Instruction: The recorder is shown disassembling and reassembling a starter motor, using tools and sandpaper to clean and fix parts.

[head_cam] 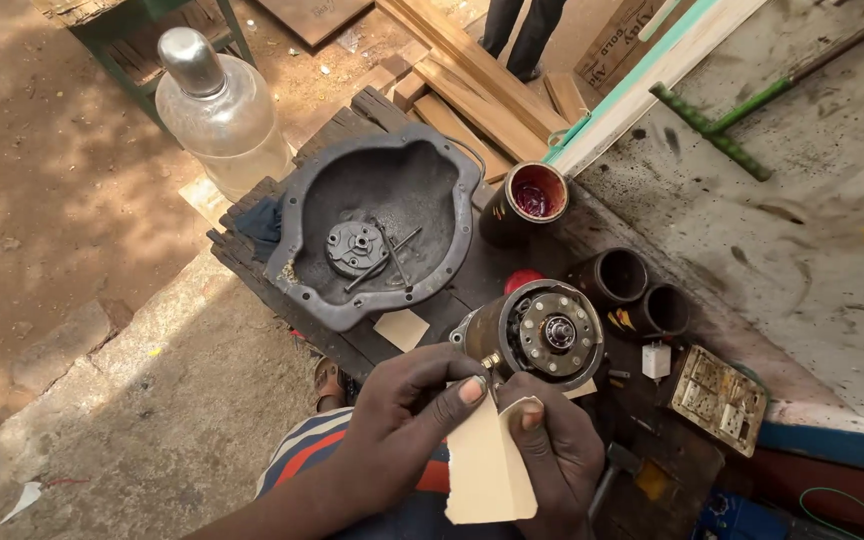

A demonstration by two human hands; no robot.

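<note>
A dark cylindrical motor (542, 332) lies on its side on the low wooden bench (252, 265), its open end with a bearing and round plate facing me. My left hand (407, 410) pinches a small brass terminal at the motor's lower left edge. My right hand (552, 450) holds a tan strip of sandpaper (487, 465) just under that same spot. Both hands touch at the fingertips. A person's striped sleeve or lap shows below the hands.
A grey cast metal cover (377, 235) holds a round part and thin rods. A clear jug (217, 105) stands behind it. A cup of red grease (534, 195), two dark tubes (637, 295), a switch plate (717, 398), planks and another person's legs (522, 35) lie around.
</note>
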